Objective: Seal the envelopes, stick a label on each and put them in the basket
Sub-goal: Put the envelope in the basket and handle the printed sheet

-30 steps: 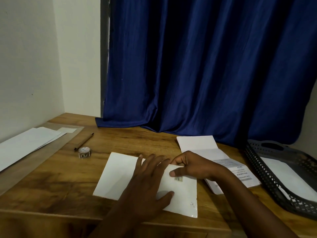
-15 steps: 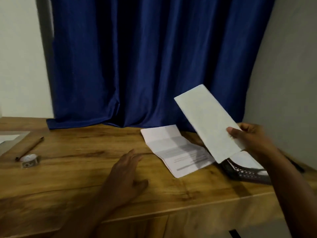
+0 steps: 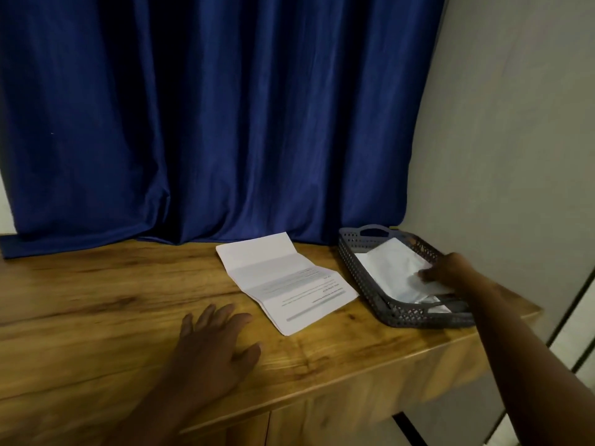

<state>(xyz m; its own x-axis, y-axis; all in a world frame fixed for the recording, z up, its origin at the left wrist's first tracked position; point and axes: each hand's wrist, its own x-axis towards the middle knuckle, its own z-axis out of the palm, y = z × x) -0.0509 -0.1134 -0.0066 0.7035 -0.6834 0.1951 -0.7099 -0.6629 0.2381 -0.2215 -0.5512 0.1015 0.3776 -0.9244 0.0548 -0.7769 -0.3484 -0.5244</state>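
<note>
Two hands are out over the wooden desk, and from the head view they do quite different things. The right hand is stretched well forward and to the right, arm nearly straight, reaching over the near rim of the grey perforated basket. Its fingers are curled down onto the near end of a white envelope, thumb against the paper, so it grasps the envelope, which lies inside the basket on top of other white paper there. The left hand rests palm down on the bare wood near the front edge, fingers straight and slightly spread, holding nothing. Between the two hands, just left of the basket, an unfolded printed letter lies flat on the desk. A dark blue curtain hangs behind, its hem on the desk's back edge.
</note>
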